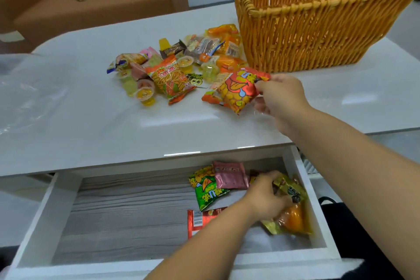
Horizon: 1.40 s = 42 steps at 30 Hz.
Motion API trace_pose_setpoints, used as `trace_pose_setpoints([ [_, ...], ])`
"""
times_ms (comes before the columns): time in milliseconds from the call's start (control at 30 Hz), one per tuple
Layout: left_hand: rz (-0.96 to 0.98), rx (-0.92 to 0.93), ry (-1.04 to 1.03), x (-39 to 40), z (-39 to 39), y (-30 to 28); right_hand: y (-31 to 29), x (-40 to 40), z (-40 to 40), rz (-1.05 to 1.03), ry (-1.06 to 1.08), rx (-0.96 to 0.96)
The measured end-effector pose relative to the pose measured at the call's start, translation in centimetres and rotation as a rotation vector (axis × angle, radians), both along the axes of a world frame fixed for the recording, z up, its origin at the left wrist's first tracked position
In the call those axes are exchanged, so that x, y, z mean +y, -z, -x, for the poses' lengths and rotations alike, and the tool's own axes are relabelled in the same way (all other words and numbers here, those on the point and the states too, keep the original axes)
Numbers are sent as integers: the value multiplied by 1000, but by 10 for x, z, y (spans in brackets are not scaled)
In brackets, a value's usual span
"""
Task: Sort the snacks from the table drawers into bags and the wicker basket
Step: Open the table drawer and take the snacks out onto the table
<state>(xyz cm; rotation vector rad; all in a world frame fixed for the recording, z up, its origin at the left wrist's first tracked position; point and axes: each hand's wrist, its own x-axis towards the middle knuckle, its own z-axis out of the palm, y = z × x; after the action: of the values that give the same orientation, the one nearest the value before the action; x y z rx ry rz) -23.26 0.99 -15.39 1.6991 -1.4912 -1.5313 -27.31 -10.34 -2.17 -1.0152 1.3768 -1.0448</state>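
Reaching into the open white drawer (317,207), left hand (264,198) curling round a gold-wrapped orange snack packet (293,218). Pinching a red-and-yellow foil snack bag (236,90) over the glossy white table (113,120), right hand (280,98), beside the wicker basket (318,29).

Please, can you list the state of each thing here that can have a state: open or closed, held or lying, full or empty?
drawer: pulled open, some snacks inside.
wicker basket: upright on the table, contents cannot be seen.
red and orange snack bag: sealed, pinched by the right hand.
gold packet: in the drawer, gripped by the left hand.
green snack bag: lying in the drawer, untouched.
snack pile: loose on the table.
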Motion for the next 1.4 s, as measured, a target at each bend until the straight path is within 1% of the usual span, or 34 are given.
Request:
trace_pose_setpoints([
  [33, 47, 23, -20, 3, -5, -5, 2, 0, 1, -5, -1, 71],
  [67, 121, 31, -48, 7, -13, -11, 3, -1, 3, -12, -6, 91],
  [167, 332, 46, -186, 26, -52, -43, 1, -7, 8, -40, -50, -3],
  [300, 487, 193, -475, 45, -126, -102, -12, -21, 5, -23, -89, -101],
  [400, 595, 276, -616, 22, -166, -148, -19, -31, -5, -9, -149, -163],
  [500, 611, 325, -709, -25, -185, -180, -18, -40, -20, 73, -298, -181],
  [567, 587, 335, -774, -63, -193, -186, -11, -51, -27, 110, -366, -179],
  [633, 527, 340, -840, -104, -198, -185, 0, -64, -30, 183, -407, -83],
  [700, 491, 346, -915, -144, -200, -182, 13, -67, -29, 340, -427, 113],
  [767, 520, 293, -965, -181, -202, -177, 30, -62, -27, 499, -454, 383],
  [833, 514, 151, -997, -213, -204, -167, 48, -53, -28, 601, -460, 686],
  [867, 495, 45, -993, -226, -205, -163, 54, -51, -30, 656, -430, 780],
  [933, 476, -195, -945, -241, -201, -159, 61, -57, -36, 745, -330, 850],
  [1000, 516, -381, -883, -240, -194, -160, 64, -65, -42, 789, -253, 891],
  [1067, 616, -505, -797, -211, -191, -160, 64, -72, -48, 815, -245, 920],
  [1133, 757, -732, -697, -168, -195, -150, 66, -77, -53, 862, -273, 957],
  [1167, 770, -853, -660, -144, -199, -140, 66, -81, -57, 877, -297, 974],
  [1200, 736, -921, -645, -122, -204, -128, 66, -85, -60, 877, -324, 994],
  [1233, 665, -917, -654, -98, -208, -116, 66, -89, -64, 868, -346, 1013],
  [1300, 538, -745, -725, -61, -214, -94, 68, -95, -71, 839, -361, 1036],
  [1333, 513, -669, -739, -54, -218, -85, 68, -97, -74, 827, -364, 1048],
  [1400, 565, -552, -711, -65, -224, -79, 68, -101, -77, 806, -385, 1074],
])
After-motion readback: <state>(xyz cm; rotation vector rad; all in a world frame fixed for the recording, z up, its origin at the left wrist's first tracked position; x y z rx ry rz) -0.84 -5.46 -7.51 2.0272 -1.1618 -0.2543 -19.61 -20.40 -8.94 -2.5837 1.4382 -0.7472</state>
